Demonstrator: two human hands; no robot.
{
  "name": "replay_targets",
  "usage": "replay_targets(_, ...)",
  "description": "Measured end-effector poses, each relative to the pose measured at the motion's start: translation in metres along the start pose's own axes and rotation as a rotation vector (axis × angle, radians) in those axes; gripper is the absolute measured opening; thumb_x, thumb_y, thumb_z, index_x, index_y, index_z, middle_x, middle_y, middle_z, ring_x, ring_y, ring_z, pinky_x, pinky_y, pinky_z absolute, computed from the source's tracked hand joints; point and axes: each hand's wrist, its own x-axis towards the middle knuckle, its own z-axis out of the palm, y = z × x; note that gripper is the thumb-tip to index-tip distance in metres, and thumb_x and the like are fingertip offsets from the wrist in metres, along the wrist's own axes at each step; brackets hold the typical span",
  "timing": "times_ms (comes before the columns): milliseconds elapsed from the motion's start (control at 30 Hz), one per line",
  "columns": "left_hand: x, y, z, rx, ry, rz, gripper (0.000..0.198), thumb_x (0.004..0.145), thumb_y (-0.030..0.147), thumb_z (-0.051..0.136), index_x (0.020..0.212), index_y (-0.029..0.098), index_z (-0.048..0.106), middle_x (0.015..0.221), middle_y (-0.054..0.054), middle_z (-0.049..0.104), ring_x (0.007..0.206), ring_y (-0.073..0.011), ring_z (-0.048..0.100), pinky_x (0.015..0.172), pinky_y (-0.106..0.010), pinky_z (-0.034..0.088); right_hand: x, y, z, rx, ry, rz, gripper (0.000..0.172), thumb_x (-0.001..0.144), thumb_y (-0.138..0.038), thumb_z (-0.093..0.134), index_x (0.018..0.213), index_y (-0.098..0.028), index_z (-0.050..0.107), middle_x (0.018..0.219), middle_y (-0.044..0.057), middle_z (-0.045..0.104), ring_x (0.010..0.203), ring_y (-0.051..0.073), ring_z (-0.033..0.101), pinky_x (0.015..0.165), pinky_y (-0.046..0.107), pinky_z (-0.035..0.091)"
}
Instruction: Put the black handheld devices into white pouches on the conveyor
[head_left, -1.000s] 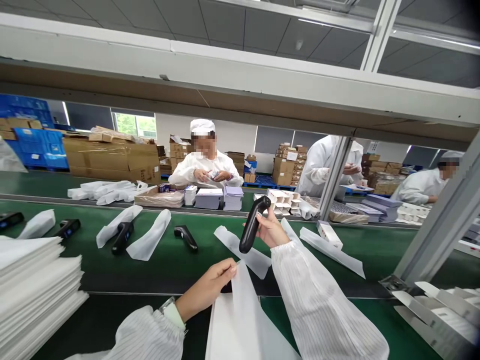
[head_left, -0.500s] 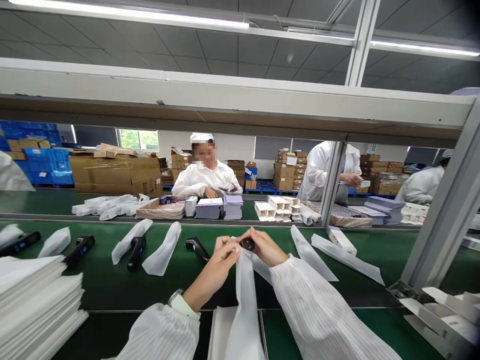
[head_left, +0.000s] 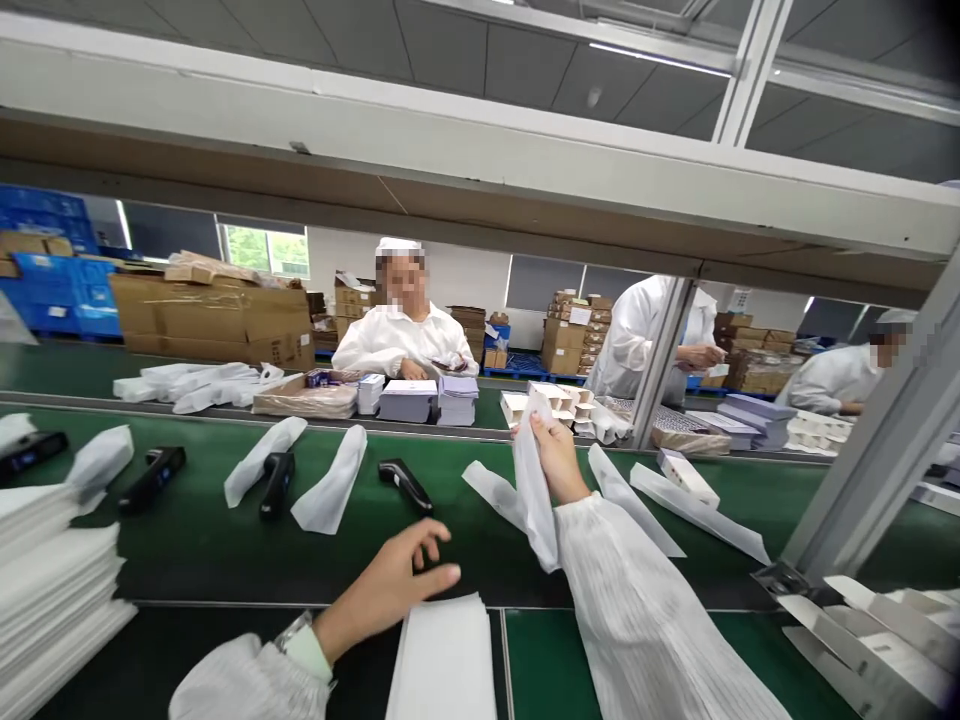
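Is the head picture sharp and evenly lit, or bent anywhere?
Head view: the lens bows the shelf beam and tilts the aluminium post; the ceiling lamp strip is blown white; the right hand and its white pouch are sharp.

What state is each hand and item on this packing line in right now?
right hand: shut on a white foam sleeve, held upright over the green conveyor belt; contents hidden.
left hand: open, fingers spread, just above the flat stack of white foam sleeves.
black plastic handheld device: bare, lying flat on that belt.
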Motion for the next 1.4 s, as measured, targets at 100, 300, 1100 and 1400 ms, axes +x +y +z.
replay_targets(100, -0.011, -0.017, -0.003, 0.091, -0.212, -0.036, 0.034, 0.06, 0.043, 0.06, 0.083, 0.019, 0.053, 0.075, 0.002, 0.046, 0.071, -0.0133, 0.043, 0.06, -0.022, 0.034, 0.015, 0.031, 0.023, -0.287, -0.079, -0.093, 0.042, 0.078, -0.048, 0.033, 0.074, -0.014, 0.057, 0.066, 0.006, 0.06, 0.058, 0.018, 0.055, 0.056, 0.031, 0.044)
replay_targets(300, -0.01, -0.018, -0.002, 0.139, -0.225, -0.071, 0.02, 0.065, 0.035, 0.054, 0.063, 0.015, 0.053, 0.06, 0.004, 0.042, 0.06, -0.0111, 0.041, 0.051, -0.02, 0.028, -0.012, 0.049, 0.064, -0.399, -0.216, -0.19, 0.031, 0.07, -0.033, 0.053, 0.099, -0.023, 0.055, 0.107, 0.005, 0.05, 0.103, 0.021, 0.042, 0.089, 0.036, 0.03)
replay_targets(1100, -0.014, 0.008, -0.013, -0.164, -0.202, 0.203, 0.031, 0.071, 0.042, 0.051, 0.056, 0.016, 0.044, 0.081, 0.0, 0.04, 0.08, -0.0133, 0.039, 0.071, -0.022, 0.032, -0.081, 0.016, 0.019, -0.004, -0.916, 0.211, 0.025, 0.069, -0.04, 0.056, 0.063, -0.016, 0.057, 0.084, 0.004, 0.056, 0.076, 0.014, 0.052, 0.067, 0.026, 0.04)
replay_targets(1400, -0.006, 0.009, 0.001, -0.097, -0.063, 0.203, 0.03, 0.067, 0.04, 0.057, 0.055, 0.015, 0.045, 0.092, -0.001, 0.043, 0.09, -0.0161, 0.039, 0.081, -0.026, 0.029, -0.029, 0.07, 0.049, -0.79, -0.204, 0.053, 0.034, 0.056, -0.021, 0.067, 0.088, -0.017, 0.054, 0.09, 0.01, 0.055, 0.097, 0.029, 0.046, 0.085, 0.044, 0.028)
